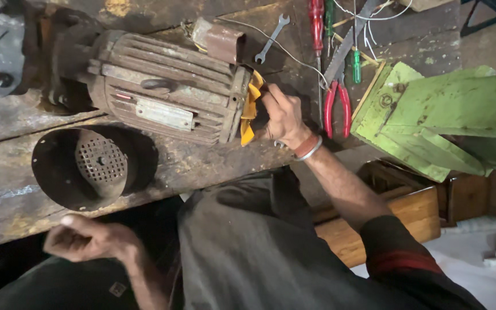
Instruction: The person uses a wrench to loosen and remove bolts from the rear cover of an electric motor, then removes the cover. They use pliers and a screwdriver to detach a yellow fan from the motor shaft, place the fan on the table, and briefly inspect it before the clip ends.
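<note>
One yellow fan (250, 109) sits under the right hand's (282, 115) fingers (270, 96).

A worn, rust-stained wooden bench (162, 166) fills the view under dim light. Right of the bench stands a green metal block (431, 115), with a wooden crate (409, 212) below it.

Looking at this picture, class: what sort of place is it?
Probably a repair workshop: a worn electric motor lies on a scarred wooden bench, with a spanner, screwdrivers and red-handled pliers beside it.
</note>
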The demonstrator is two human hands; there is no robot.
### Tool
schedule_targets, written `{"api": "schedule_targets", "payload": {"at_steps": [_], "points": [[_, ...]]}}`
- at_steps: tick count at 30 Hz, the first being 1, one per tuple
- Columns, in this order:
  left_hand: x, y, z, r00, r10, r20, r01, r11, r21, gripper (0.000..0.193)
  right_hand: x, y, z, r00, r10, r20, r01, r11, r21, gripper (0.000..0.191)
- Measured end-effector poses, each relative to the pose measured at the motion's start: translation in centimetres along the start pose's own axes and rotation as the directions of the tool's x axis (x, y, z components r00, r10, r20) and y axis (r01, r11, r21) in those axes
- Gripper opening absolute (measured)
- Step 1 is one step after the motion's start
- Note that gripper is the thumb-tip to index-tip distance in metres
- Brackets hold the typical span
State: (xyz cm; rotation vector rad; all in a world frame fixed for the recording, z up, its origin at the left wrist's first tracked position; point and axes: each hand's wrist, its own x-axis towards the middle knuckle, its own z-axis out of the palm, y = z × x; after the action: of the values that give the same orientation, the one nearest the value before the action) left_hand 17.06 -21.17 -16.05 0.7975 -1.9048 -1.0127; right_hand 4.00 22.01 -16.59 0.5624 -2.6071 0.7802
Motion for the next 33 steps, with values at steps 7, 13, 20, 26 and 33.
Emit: {"api": "schedule_targets", "payload": {"at_steps": [7, 13, 20, 26, 33], "points": [[-4.3, 12.2, 5.9, 0.614, 0.594, 0.520, -0.449, 0.805, -0.388, 0.027, 0.6, -0.8, -0.4, 0.999, -0.014, -0.029, 0.015, 0.999, 0.031, 0.103], [-9.0, 16.5, 9.1, -0.061, -0.025, 0.998, 0.159, 0.987, 0.034, 0.032, 1.8, -2.5, -3.2, 0.998, 0.013, 0.060, -0.018, 0.997, 0.079, 0.106], [-13.7, 9.4, 13.7, -0.281, 0.128, 0.951, 0.663, 0.742, 0.097, 0.052, 2.9, -4.0, -2.5, 0.989, 0.147, 0.027, -0.146, 0.907, 0.396, 0.139], [-14.1, 7.7, 14.0, -0.339, 0.124, 0.933, 0.836, 0.494, 0.238, 0.039, 3.1, -2.5, -1.2, 0.998, -0.013, 0.054, -0.003, 0.959, 0.284, 0.128], [-13.3, 8.6, 13.7, -0.364, 0.127, 0.923, 0.888, 0.345, 0.302, 0.041, 1.8, -1.5, 0.1, 0.998, 0.052, 0.040, -0.062, 0.949, 0.308, 0.122]]}}
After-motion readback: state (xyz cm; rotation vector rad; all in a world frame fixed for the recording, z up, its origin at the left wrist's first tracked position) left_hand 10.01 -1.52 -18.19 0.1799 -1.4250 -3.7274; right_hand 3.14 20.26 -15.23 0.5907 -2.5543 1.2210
